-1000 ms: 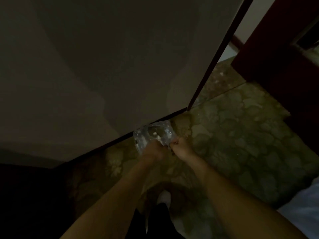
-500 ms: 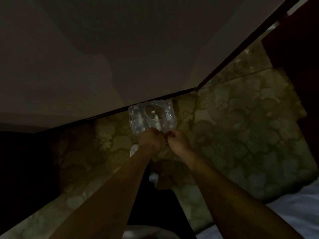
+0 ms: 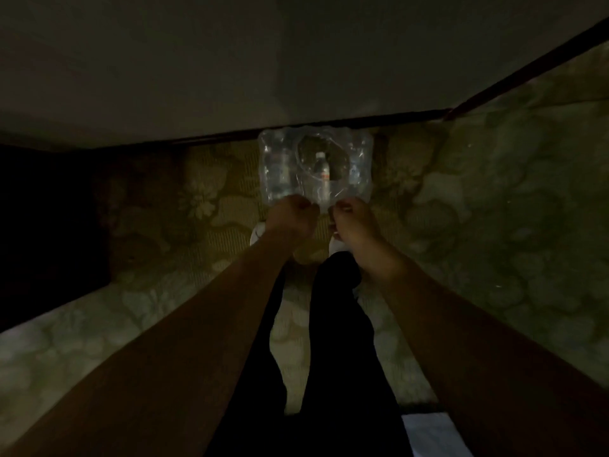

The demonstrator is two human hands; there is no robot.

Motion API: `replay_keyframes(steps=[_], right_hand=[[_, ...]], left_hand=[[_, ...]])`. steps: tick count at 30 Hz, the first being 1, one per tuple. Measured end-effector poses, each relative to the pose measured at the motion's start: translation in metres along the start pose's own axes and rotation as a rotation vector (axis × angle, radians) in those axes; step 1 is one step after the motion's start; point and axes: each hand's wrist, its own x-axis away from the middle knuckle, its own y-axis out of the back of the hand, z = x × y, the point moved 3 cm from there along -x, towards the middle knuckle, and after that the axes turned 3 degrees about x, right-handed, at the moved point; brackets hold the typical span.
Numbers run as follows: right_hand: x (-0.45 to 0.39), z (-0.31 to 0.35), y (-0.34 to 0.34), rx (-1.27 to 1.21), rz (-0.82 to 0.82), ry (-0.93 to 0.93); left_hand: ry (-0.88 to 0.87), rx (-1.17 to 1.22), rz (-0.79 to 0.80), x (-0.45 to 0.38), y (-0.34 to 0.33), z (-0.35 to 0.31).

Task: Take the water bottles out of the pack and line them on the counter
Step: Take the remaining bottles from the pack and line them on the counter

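A shrink-wrapped pack of water bottles (image 3: 280,166) stands on the floral carpet against the wall's dark skirting. Its clear plastic has a torn hole on top, and one bottle (image 3: 321,169) with a white cap shows through it. My left hand (image 3: 290,216) is clenched on the wrap at the pack's near edge. Just to its right, my right hand (image 3: 354,219) pinches the same edge of the wrap. The room is dim and the other bottles show only faintly through the film.
A plain grey wall (image 3: 296,61) rises right behind the pack. My dark-trousered legs (image 3: 336,341) and white shoes stand just short of it. Green-and-tan floral carpet (image 3: 494,209) spreads to both sides. A dark mass (image 3: 43,225) fills the left; something pale (image 3: 431,433) lies bottom right.
The view has swung so the wall now runs level and the pack sits centred and larger. My hands kept their hold on the wrap and have drawn slightly apart.
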Motion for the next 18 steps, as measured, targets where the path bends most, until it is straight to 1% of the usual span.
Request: replay_keyframes(steps=[4,8,11,14,16,17,18], right_hand=[[-0.046,0.0,0.013,0.045,-0.004,0.013],[-0.088,0.001,0.012,0.069,0.034,0.021],[-0.123,0.001,0.005,0.135,0.045,0.059],[-0.167,0.0,-0.008,0.2,0.036,0.091],[-0.197,0.0,-0.02,0.167,0.023,0.116],[-0.209,-0.001,-0.025,0.118,0.017,0.12],[-0.22,-0.002,-0.032,0.08,0.013,0.124]], left_hand=[[0.01,0.066,-0.04,-0.041,-0.018,-0.008],[0.013,0.089,-0.037,-0.084,-0.033,-0.005],[-0.035,0.104,-0.056,-0.125,-0.047,0.002],[-0.119,0.112,-0.105,-0.161,-0.057,0.007],[-0.139,0.127,-0.103,-0.188,-0.063,0.018],[-0.122,0.17,-0.083,-0.202,-0.065,0.026],[-0.086,0.263,-0.046,-0.215,-0.067,0.032]])
